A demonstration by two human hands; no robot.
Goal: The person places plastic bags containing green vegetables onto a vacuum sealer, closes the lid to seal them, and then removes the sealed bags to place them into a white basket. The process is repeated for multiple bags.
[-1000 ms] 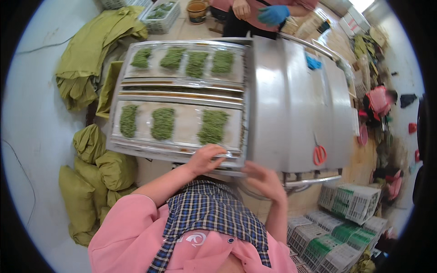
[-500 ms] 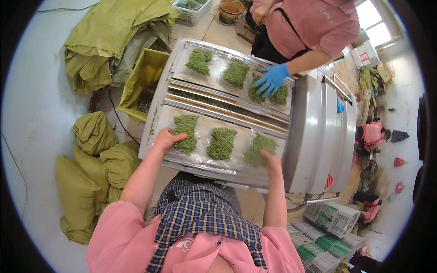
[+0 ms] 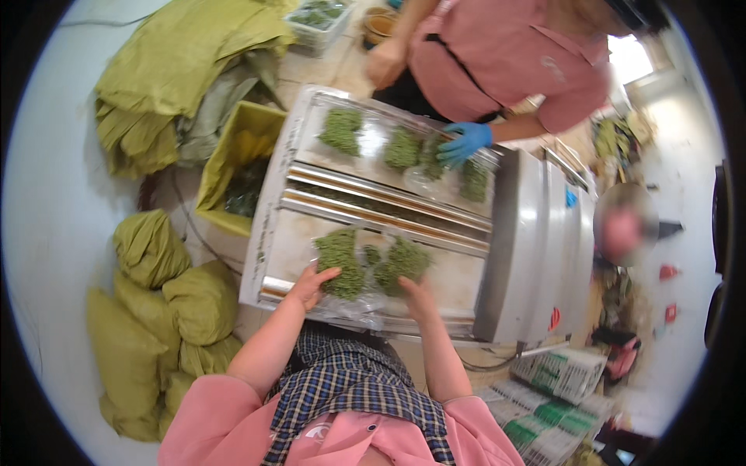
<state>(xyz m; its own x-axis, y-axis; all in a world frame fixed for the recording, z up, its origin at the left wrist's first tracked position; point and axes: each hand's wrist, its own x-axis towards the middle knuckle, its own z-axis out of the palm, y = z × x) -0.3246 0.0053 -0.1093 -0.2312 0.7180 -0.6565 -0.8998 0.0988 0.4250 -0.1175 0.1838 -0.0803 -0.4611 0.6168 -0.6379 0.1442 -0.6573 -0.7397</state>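
Left pack: green, in clear film (image 3: 339, 264), on the near half of the surface (image 3: 454, 283), at the left hand.
Right pack: same kind (image 3: 404, 264), just beside it, at the right hand; a small green patch shows between the two, its pack unclear.
Left hand (image 3: 309, 287): partly open, thumb over the left pack's outer side; underside hidden, so cannot tell whether it pinches.
Right hand (image 3: 418, 297): partly open, fingertips at the right pack's lower outer edge; firmness of hold cannot be told.
Loose film (image 3: 353, 311): wrinkled, toward the wearer, over the near rail (image 3: 277, 289); best gathered with the packs, lest it snag.
Pressure, advised: light, even, from both sides; too hard a squeeze may crush the contents or crease the film.
Middle rails (image 3: 388, 208): beyond the packs; fingers best clear of them.
Far packs (image 3: 342, 132): across the rails, a co-worker's blue glove (image 3: 466, 142) among them; best left to that person.
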